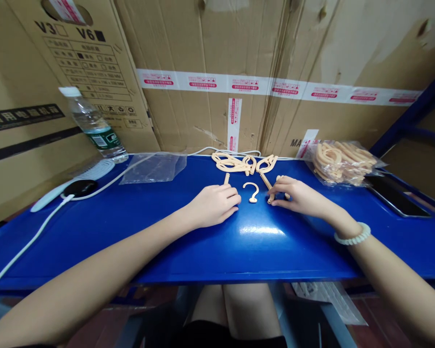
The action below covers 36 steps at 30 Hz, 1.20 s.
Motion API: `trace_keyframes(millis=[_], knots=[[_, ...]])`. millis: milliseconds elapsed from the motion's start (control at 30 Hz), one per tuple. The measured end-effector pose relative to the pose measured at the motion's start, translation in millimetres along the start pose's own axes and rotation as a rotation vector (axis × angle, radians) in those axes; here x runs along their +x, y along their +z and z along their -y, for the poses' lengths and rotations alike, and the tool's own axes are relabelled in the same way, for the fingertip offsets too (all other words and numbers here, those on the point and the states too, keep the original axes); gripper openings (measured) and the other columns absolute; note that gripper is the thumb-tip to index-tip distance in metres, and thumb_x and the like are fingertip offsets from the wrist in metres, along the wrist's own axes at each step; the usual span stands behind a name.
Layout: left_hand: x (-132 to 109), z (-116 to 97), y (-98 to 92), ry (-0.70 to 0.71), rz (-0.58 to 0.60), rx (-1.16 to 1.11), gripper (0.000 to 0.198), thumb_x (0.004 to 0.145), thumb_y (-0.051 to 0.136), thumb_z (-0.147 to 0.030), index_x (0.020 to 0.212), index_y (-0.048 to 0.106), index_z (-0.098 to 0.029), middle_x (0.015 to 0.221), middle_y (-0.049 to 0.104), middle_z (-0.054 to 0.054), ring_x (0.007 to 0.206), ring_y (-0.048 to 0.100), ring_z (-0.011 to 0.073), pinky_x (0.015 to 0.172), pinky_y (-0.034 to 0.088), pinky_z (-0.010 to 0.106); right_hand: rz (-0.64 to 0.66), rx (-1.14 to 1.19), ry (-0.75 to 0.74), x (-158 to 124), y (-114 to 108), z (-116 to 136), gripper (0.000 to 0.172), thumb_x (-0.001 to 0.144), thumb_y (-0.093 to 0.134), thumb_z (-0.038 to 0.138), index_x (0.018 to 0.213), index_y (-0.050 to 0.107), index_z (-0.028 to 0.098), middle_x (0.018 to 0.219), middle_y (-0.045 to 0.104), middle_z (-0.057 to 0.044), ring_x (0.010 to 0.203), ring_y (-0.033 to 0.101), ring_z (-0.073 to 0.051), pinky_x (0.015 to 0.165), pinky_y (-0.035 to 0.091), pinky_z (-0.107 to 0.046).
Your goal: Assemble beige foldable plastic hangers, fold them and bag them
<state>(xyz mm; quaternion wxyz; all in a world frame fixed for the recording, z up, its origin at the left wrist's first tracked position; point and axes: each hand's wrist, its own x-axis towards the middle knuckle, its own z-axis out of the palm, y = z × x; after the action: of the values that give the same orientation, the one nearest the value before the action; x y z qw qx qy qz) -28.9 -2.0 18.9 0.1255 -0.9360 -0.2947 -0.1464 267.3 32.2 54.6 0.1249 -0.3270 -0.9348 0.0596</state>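
Note:
On the blue tabletop, between my two hands, lies a loose beige plastic hanger hook point(253, 192). My left hand point(217, 204) rests on the table to its left with curled fingers, closed over a beige hanger arm point(226, 179) whose far end sticks out past the knuckles; the rest is hidden. To the right of the hook, my right hand point(293, 194) pinches the near end of another beige hanger arm point(265, 182) between thumb and fingers. More beige plastic shows around those fingers, partly covered. Several beige hanger pieces point(232, 163) lie in a heap behind the hook.
A clear bag of beige hanger parts point(342, 162) sits at the right, by a dark phone point(398, 195). On the left are a water bottle point(97, 130), a pale hairbrush point(90, 171), a black puck with a white cable point(79, 188) and a flat plastic bag point(154, 167). Cardboard point(203, 116) stands behind.

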Motion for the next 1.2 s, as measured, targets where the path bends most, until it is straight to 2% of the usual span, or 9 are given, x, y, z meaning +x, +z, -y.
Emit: trace_keyframes(millis=[100,167,333,400,600,900,1033,1100,1200], knots=[[-1,1,-0.1,-0.005,-0.003,0.006,0.019,0.101,0.046,-0.026,0.099,0.063,-0.017,0.102,0.068,0.008,0.096,0.062,0.0218,0.082,0.048,0.033,-0.114,-0.029,0.051,-6,-12,-9,0.034,0.093,0.059,0.04,0.118,0.067,0.019,0.096,0.066,-0.011,0.093,0.061,-0.027,0.082,0.05,-0.04],[-1,2,-0.4,-0.004,0.005,0.008,0.019,0.101,0.047,-0.026,0.098,0.063,-0.017,0.102,0.068,0.008,0.097,0.062,0.022,0.082,0.049,0.033,-0.15,-0.045,0.09,-11,-19,-18,0.037,0.09,0.063,0.041,0.119,0.066,0.019,0.096,0.066,-0.01,0.091,0.062,-0.027,0.08,0.051,-0.04],[-1,2,-1.9,-0.002,0.027,0.005,0.019,0.1,0.046,-0.023,0.098,0.063,-0.016,0.101,0.068,0.008,0.096,0.062,0.0222,0.083,0.051,0.035,0.039,-0.014,0.147,-17,-19,-33,0.034,0.079,0.072,0.038,0.11,0.07,0.022,0.097,0.065,-0.008,0.08,0.064,-0.022,0.073,0.053,-0.035],[-1,1,-2.4,-0.006,0.035,0.004,0.02,0.1,0.044,-0.021,0.098,0.063,-0.015,0.101,0.068,0.008,0.096,0.062,0.0223,0.082,0.051,0.034,0.064,-0.004,0.174,-17,-15,-35,0.029,0.079,0.071,0.034,0.105,0.072,0.021,0.097,0.065,-0.008,0.078,0.065,-0.021,0.07,0.052,-0.033],[-2,3,-0.1,-0.031,0.04,0.0,0.022,0.101,0.042,-0.018,0.099,0.063,-0.016,0.102,0.067,0.008,0.099,0.061,0.0217,0.077,0.052,0.031,0.025,-0.008,0.207,-14,-8,-38,0.02,0.079,0.069,0.029,0.097,0.071,0.02,0.089,0.063,-0.006,0.071,0.064,-0.019,0.068,0.052,-0.032],[-2,12,2.1,-0.097,0.077,0.031,0.02,0.1,0.043,-0.017,0.1,0.063,-0.017,0.101,0.067,0.007,0.1,0.061,0.0229,0.074,0.052,0.031,-0.041,0.0,0.184,-14,-2,-52,0.019,0.081,0.068,0.029,0.097,0.068,0.019,0.094,0.062,-0.008,0.081,0.065,-0.023,0.078,0.055,-0.038],[1,2,-2.8,-0.107,0.032,0.02,0.018,0.1,0.046,-0.022,0.101,0.063,-0.016,0.103,0.069,0.01,0.099,0.062,0.0237,0.081,0.053,0.035,-0.111,-0.01,0.17,-13,-7,-41,0.03,0.079,0.075,0.038,0.103,0.069,0.02,0.102,0.061,-0.009,0.089,0.064,-0.025,0.084,0.054,-0.04],[4,-8,-3.1,-0.082,-0.03,-0.066,0.022,0.101,0.048,-0.03,0.112,0.062,-0.016,0.114,0.069,0.011,0.109,0.062,0.0245,0.091,0.052,0.038,-0.135,0.014,0.126,-11,-8,-27,0.03,0.084,0.072,0.04,0.106,0.07,0.02,0.104,0.062,-0.01,0.091,0.064,-0.025,0.084,0.053,-0.04],[6,-23,1.3,0.001,-0.04,-0.202,0.043,0.1,0.05,-0.045,0.133,0.054,-0.017,0.138,0.06,0.011,0.132,0.051,0.0279,0.109,0.043,0.044,-0.065,0.073,0.041,-5,-3,-6,0.023,0.09,0.066,0.039,0.104,0.071,0.021,0.101,0.065,-0.009,0.091,0.065,-0.024,0.083,0.052,-0.038]])
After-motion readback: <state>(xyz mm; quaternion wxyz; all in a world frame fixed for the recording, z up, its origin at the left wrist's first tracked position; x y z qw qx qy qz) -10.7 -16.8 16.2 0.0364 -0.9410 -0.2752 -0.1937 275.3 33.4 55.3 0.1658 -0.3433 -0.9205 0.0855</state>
